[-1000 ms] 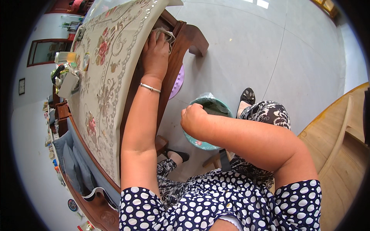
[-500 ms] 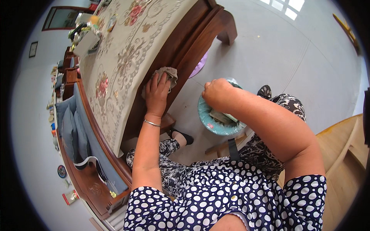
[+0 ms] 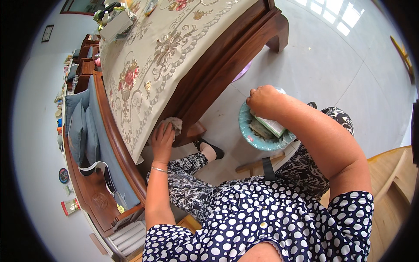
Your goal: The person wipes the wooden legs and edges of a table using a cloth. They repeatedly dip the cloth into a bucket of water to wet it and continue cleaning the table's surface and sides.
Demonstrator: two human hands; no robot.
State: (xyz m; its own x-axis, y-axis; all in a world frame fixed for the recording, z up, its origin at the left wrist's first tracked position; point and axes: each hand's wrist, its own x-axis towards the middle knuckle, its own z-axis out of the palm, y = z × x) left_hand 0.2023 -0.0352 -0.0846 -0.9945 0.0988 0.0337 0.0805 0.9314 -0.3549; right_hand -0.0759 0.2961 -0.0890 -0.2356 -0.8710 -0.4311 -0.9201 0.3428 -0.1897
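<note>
My left hand (image 3: 162, 140) presses a crumpled greyish cloth (image 3: 174, 124) against the dark wooden side of the table (image 3: 205, 89), low near its closer leg. The fingers lie over the cloth, and a thin bracelet circles the wrist. My right hand (image 3: 263, 100) is closed in a fist over the far left rim of a light blue bin (image 3: 249, 139) lined with clear plastic. Whatever those fingers hold, if anything, is hidden. Inside the bin lie a pale green-and-white flat box (image 3: 271, 125) and other crumpled waste.
A cream floral tablecloth (image 3: 174, 48) covers the table, with a box of small items (image 3: 118, 26) on top. Along the left stands a wooden bench (image 3: 102, 196) with blue cushions (image 3: 78, 131). A round-edged wooden piece (image 3: 393, 174) is at right; something purple (image 3: 242, 72) lies beyond the table.
My left hand and the cloth have slid down along the table's side toward me. The view has shifted, and my right hand stays over the bin, with the box in it showing more.
</note>
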